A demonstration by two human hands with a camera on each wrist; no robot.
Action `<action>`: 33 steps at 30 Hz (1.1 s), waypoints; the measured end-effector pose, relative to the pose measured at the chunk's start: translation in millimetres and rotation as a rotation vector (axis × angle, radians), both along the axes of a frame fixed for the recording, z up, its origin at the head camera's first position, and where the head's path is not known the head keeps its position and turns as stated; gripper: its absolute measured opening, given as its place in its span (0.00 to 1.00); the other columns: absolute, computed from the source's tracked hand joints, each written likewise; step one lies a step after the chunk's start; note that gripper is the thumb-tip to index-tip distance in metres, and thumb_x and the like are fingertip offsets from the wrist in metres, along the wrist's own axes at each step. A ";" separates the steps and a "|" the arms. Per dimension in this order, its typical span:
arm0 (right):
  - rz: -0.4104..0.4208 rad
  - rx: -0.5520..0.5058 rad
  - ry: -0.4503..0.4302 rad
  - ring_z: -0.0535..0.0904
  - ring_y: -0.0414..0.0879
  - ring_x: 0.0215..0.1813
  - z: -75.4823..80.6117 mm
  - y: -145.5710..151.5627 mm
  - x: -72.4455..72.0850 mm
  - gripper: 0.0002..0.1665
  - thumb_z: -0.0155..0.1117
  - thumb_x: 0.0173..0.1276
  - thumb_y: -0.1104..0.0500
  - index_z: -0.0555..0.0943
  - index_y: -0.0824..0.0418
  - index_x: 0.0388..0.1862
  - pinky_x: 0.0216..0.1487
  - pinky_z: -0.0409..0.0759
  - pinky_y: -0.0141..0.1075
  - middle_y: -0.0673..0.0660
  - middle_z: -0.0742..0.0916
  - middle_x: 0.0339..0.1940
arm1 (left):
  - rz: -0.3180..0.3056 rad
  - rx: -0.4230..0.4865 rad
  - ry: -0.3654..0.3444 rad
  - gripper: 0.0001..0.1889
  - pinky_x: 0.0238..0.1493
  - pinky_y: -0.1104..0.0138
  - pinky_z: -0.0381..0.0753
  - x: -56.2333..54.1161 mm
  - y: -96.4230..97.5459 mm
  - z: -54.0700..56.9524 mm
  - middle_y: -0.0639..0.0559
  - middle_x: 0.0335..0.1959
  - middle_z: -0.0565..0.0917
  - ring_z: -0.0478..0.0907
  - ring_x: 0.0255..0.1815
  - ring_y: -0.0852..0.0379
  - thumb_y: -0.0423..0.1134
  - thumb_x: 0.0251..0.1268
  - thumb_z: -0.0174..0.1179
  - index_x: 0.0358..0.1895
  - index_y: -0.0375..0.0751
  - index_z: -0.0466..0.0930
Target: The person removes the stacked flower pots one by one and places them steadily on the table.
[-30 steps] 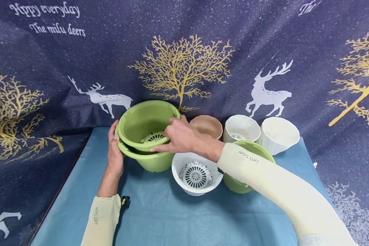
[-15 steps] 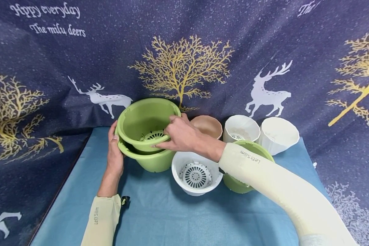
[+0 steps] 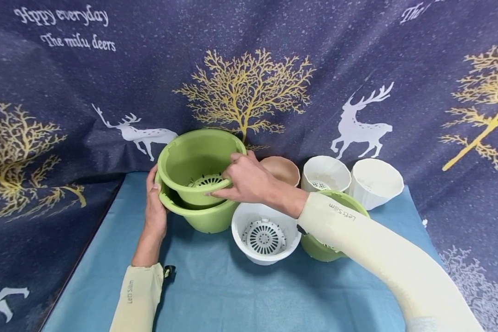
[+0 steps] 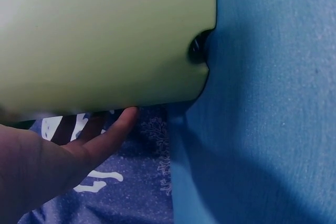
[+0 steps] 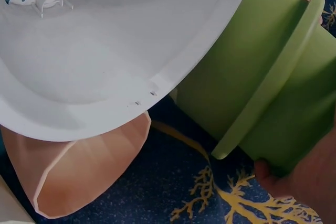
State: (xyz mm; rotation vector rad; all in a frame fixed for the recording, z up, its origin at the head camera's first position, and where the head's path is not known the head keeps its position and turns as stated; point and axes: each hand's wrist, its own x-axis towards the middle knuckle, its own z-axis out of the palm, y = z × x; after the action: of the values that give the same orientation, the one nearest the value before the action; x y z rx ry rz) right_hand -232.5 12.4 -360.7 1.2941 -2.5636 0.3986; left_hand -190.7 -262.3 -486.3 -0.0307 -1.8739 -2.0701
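Note:
Two green plastic plant pots stand one inside the other at the left in the head view. My right hand [image 3: 249,180] grips the rim of the upper green pot [image 3: 197,196], thumb along the front of its wall. That pot sits partly raised in the lower green pot [image 3: 209,222], its slotted base showing inside. My left hand [image 3: 154,207] holds the left side of the lower pot, thumb by the rim. In the left wrist view, the fingers of the left hand [image 4: 68,156] lie against that pot's smooth wall [image 4: 105,40].
A white slotted pot [image 3: 265,258] stands right beside the green pair. Behind are a brown pot [image 3: 283,169] and two white fluted pots [image 3: 328,170]. Another green pot [image 3: 319,251] is partly under my right sleeve. A dark printed cloth hangs behind the blue-covered table [image 3: 232,295].
My right hand has raised the upper green pot a little, up and slightly right, so more of its wall shows above the lower pot. The left hand has stayed in place.

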 end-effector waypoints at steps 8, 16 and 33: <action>0.032 -0.037 0.048 0.72 0.44 0.36 0.5 3.8 -0.4 0.33 0.73 0.66 0.31 0.73 0.46 0.11 0.48 0.71 0.55 0.41 0.74 0.11 | 0.001 -0.004 0.000 0.28 0.52 0.73 0.77 -0.1 -0.1 -0.8 0.51 0.80 0.64 0.72 0.65 0.56 0.45 0.86 0.30 0.84 0.60 0.57; 0.056 -0.093 0.082 0.72 0.44 0.34 3.7 6.9 -0.9 0.34 0.74 0.65 0.31 0.71 0.46 0.10 0.48 0.71 0.54 0.40 0.74 0.11 | 0.006 -0.011 -0.015 0.28 0.54 0.72 0.76 -0.5 -0.9 -1.9 0.52 0.81 0.64 0.70 0.66 0.55 0.46 0.87 0.30 0.85 0.61 0.56; 0.089 -0.191 0.126 0.71 0.45 0.35 7.7 13.1 -0.1 0.34 0.77 0.63 0.34 0.71 0.47 0.11 0.53 0.69 0.55 0.41 0.75 0.13 | 0.016 -0.003 -0.051 0.29 0.51 0.72 0.78 0.6 0.3 -0.7 0.50 0.80 0.63 0.72 0.62 0.56 0.48 0.87 0.30 0.86 0.59 0.53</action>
State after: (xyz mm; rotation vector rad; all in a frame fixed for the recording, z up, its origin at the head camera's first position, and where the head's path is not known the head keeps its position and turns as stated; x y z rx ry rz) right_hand -232.5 25.5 -353.0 1.3222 -2.3082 0.5467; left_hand -190.1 -262.0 -487.0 0.0366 -1.9000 -2.0763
